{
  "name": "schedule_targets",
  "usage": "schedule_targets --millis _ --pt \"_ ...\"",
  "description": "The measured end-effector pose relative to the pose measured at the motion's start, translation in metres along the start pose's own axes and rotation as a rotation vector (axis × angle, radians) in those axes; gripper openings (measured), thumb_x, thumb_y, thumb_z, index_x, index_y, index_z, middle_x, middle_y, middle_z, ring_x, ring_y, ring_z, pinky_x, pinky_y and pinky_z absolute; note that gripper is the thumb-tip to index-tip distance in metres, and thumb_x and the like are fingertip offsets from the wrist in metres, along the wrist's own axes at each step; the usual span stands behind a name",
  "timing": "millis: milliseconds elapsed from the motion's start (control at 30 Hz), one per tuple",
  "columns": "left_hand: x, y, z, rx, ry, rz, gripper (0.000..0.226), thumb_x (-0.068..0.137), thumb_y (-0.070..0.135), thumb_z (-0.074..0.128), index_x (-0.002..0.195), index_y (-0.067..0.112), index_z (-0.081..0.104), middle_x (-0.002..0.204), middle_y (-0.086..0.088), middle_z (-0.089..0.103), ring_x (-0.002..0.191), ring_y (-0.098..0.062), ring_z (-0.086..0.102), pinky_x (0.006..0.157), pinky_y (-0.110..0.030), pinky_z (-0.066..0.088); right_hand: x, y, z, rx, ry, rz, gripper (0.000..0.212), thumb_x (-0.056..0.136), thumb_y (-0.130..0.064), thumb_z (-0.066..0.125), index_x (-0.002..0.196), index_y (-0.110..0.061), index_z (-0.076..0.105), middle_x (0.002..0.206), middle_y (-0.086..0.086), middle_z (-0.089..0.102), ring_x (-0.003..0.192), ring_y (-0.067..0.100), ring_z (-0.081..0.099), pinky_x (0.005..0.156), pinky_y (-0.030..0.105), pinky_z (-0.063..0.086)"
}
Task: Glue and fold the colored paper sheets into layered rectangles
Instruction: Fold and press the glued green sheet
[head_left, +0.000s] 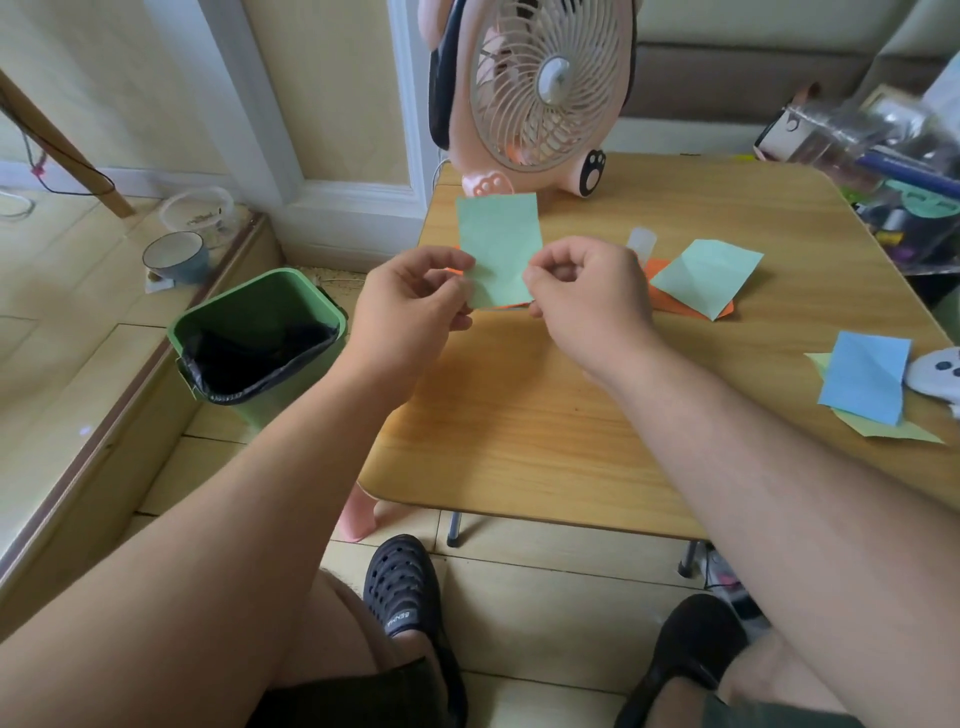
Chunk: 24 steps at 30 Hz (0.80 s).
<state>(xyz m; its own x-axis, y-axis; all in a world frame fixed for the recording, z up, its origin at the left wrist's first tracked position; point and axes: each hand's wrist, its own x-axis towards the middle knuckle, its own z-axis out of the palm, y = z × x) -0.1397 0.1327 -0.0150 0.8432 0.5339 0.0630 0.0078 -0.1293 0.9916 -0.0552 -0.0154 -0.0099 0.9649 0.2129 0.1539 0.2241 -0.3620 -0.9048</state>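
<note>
Mid-frame, left hand (415, 291) and right hand (582, 291) pinched the green sheet (498, 249) upright, folding step; next likely needs creasing flat.

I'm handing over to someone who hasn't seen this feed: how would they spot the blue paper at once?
Start at the wooden table and follow its right edge toward the white toy. Just left of that toy lies the blue paper, flat on a pale yellow-green sheet. It is the only blue piece; the other loose papers are mint green or orange.
</note>
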Motion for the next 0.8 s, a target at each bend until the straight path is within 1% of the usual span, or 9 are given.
schedule_targets --millis 67,100,167,233,300,367,433,600,800 --pt "0.009 -0.005 -0.004 0.094 0.029 0.013 0.014 0.095 0.011 0.065 0.099 0.021 0.074 0.067 0.007 0.066 0.068 -0.018 0.067 0.083 -0.052 0.063 0.006 -0.001 0.006 -0.07 -0.009 -0.011 0.008 0.086 -0.025 0.069 0.08 -0.03 0.071 0.069 -0.013 0.072 0.073 0.011 0.073 0.075 0.033 0.061" --pt "0.013 -0.008 -0.005 0.166 0.04 0.03 0.014 0.093 0.016 0.065 0.096 0.026 0.074 0.067 0.008 0.068 0.068 -0.018 0.068 0.081 -0.051 0.063 0.009 -0.002 0.008 -0.12 -0.02 -0.017 0.008 0.087 -0.024 0.067 0.082 -0.029 0.071 0.071 -0.013 0.071 0.073 0.01 0.072 0.072 0.028 0.058" --pt "0.021 -0.013 -0.008 0.333 0.048 0.056 0.011 0.091 0.026 0.065 0.094 0.033 0.073 0.07 0.011 0.071 0.065 -0.015 0.066 0.074 -0.046 0.063 0.013 -0.006 0.011 -0.241 -0.049 -0.044 0.011 0.09 -0.022 0.063 0.087 -0.028 0.072 0.077 -0.014 0.069 0.077 0.007 0.067 0.062 0.019 0.048" --pt "0.027 -0.016 -0.009 0.464 0.061 0.073 0.01 0.09 0.031 0.065 0.093 0.037 0.073 0.072 0.015 0.071 0.063 -0.007 0.063 0.071 -0.039 0.062 0.02 -0.008 0.014 -0.351 -0.078 -0.064 0.014 0.092 -0.022 0.06 0.09 -0.026 0.074 0.085 -0.013 0.069 0.083 0.011 0.063 0.058 0.016 0.04" --pt "0.032 -0.018 -0.007 0.541 0.079 0.1 0.01 0.089 0.033 0.065 0.092 0.036 0.075 0.072 0.013 0.071 0.069 -0.005 0.064 0.076 -0.032 0.058 0.027 -0.01 0.017 -0.464 -0.109 -0.082 0.017 0.093 -0.021 0.058 0.091 -0.025 0.074 0.092 -0.01 0.069 0.087 0.015 0.061 0.057 0.019 0.037" --pt "0.035 -0.018 -0.004 0.58 0.086 0.113 0.012 0.088 0.031 0.066 0.092 0.033 0.077 0.072 0.011 0.07 0.073 -0.005 0.064 0.079 -0.028 0.055 0.035 -0.009 0.021 -0.548 -0.15 -0.097 0.02 0.093 -0.019 0.055 0.091 -0.025 0.074 0.096 -0.007 0.068 0.089 0.019 0.06 0.06 0.024 0.038" --pt "0.038 -0.018 -0.001 0.621 0.086 0.118 0.013 0.087 0.03 0.067 0.092 0.031 0.078 0.073 0.012 0.07 0.075 -0.007 0.065 0.079 -0.027 0.053 0.042 -0.009 0.024 -0.605 -0.193 -0.102 0.02 0.092 -0.017 0.054 0.091 -0.026 0.072 0.099 -0.003 0.069 0.09 0.021 0.061 0.066 0.026 0.042" --pt "0.048 -0.022 0.001 0.675 0.086 0.113 0.02 0.085 0.028 0.066 0.099 0.031 0.079 0.076 0.015 0.069 0.081 -0.012 0.066 0.076 -0.025 0.049 0.049 -0.005 0.031 -0.764 -0.245 -0.124 0.022 0.091 -0.01 0.052 0.088 -0.023 0.069 0.097 0.003 0.067 0.086 0.028 0.065 0.068 0.031 0.054" --pt "0.049 -0.026 0.004 0.763 0.059 0.14 0.022 0.085 0.027 0.064 0.102 0.03 0.078 0.082 0.014 0.069 0.087 -0.016 0.065 0.079 -0.029 0.053 0.047 0.004 0.035 -0.838 -0.266 -0.153 0.027 0.089 -0.003 0.055 0.088 -0.026 0.068 0.095 0.001 0.065 0.082 0.026 0.064 0.07 0.036 0.06"
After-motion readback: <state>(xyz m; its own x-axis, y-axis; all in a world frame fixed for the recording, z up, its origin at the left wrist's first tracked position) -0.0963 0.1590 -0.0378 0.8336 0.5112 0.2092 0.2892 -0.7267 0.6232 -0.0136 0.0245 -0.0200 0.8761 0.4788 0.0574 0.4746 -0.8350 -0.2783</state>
